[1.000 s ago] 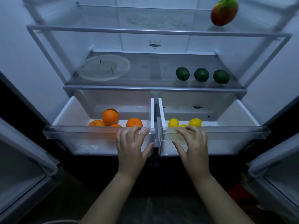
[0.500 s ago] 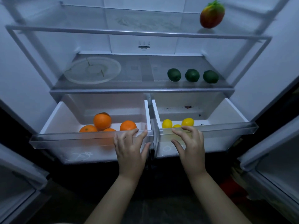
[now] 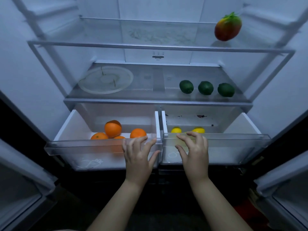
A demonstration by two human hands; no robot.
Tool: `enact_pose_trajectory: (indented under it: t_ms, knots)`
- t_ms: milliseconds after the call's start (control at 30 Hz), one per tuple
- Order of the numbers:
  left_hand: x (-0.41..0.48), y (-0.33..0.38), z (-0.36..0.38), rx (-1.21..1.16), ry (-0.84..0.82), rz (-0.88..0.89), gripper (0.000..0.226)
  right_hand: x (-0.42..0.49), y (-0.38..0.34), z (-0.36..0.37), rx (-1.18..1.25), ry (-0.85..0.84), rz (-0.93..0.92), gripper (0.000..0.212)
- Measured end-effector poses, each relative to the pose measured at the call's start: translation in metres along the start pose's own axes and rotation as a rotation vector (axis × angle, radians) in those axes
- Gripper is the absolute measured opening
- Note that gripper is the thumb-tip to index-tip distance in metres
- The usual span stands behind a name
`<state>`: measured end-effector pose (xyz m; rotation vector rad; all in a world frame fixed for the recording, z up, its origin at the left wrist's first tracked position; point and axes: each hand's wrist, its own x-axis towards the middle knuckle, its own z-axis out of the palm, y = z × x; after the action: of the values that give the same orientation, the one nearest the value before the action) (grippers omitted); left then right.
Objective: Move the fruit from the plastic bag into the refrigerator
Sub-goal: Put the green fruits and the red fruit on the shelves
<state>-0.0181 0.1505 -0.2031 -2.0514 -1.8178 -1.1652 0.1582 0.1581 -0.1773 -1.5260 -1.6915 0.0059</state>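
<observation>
- Head view: left hand [image 3: 139, 157] spread flat, fingers apart, on the front of the left drawer [image 3: 100, 147]; oranges [image 3: 113, 129] sit just behind it.
- Right hand [image 3: 195, 152] splayed too, fingertips on the right drawer [image 3: 233, 140] rim, lemons [image 3: 176, 130] right behind.
- Limes [image 3: 205, 88] on the shelf above, mango [image 3: 228, 28] top right, well clear of both hands.

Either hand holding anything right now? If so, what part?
No fruit held. The left hand rests spread on the clear plastic left crisper drawer at its front rim; the right hand likewise on the right crisper drawer.
</observation>
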Motion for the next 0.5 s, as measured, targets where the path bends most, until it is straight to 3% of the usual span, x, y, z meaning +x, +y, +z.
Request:
enact_pose_trajectory:
  t_ms: [500]
  knots:
    - [0.047, -0.021, 0.016, -0.091, -0.009, 0.002, 0.033, 0.024, 0.008, 0.019, -0.011, 0.009, 0.006, 0.036]
